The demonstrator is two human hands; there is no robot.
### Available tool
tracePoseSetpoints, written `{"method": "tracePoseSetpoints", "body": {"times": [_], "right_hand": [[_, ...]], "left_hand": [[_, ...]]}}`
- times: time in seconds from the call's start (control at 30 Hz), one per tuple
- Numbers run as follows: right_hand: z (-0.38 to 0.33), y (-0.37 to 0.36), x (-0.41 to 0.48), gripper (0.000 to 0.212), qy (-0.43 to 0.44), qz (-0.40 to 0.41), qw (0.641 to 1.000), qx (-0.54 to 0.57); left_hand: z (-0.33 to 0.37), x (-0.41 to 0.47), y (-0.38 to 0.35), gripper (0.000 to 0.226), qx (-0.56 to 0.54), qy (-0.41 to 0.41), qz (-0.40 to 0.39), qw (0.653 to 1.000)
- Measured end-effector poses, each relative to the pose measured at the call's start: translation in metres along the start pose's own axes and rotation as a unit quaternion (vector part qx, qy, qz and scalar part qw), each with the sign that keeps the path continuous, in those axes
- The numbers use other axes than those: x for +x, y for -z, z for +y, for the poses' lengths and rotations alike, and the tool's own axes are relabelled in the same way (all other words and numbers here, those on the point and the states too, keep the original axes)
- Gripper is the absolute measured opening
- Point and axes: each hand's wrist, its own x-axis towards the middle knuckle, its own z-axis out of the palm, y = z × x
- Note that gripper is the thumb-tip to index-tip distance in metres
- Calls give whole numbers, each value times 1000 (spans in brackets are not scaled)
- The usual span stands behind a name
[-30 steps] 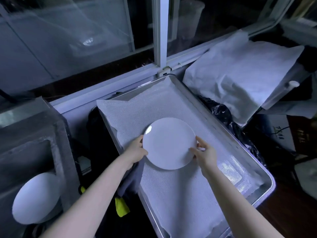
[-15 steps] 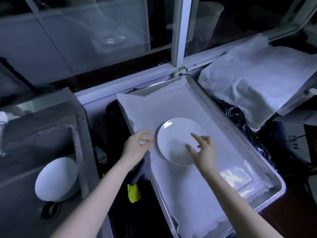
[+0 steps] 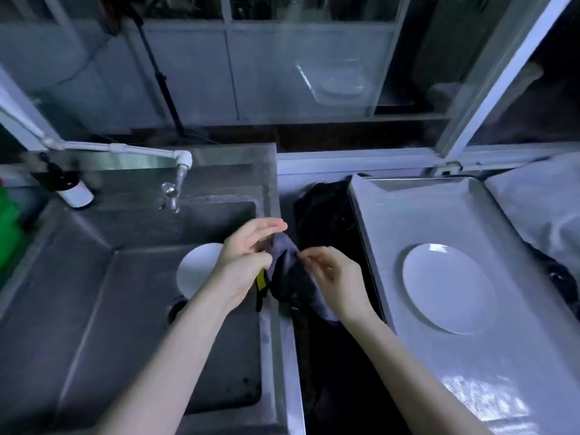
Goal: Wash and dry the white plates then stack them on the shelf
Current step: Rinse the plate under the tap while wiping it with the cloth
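Observation:
One white plate lies flat on the white liner of the metal tray at the right. A second white plate leans in the steel sink, partly hidden by my left hand. Between sink and tray, my left hand holds a dark grey cloth with a yellow tag. My right hand pinches the cloth's edge from the right side. Both hands are off the plates.
A tap on a white pipe overhangs the sink's back edge. A dark bottle stands at the sink's back left. A dark bag fills the gap beside the tray. Crumpled white sheeting lies right of the tray. Window glass rises behind.
Both hands let go of the plate, left it on the tray and moved left. They now hold the grey cloth between sink and tray. The view swung left to the sink.

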Motion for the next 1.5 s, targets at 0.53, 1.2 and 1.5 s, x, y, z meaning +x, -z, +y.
{"method": "tracePoseSetpoints", "body": {"times": [0.53, 1.2, 1.5], "right_hand": [[-141, -226, 81, 36, -58, -225, 957, 175], [49, -305, 139, 36, -290, -199, 925, -142], [136, -337, 141, 64, -369, -227, 888, -156]], "left_hand": [[32, 11, 246, 37, 153, -120, 181, 964], [-156, 123, 321, 15, 377, 140, 265, 877], [-245, 166, 297, 21, 338, 192, 155, 908]]}}
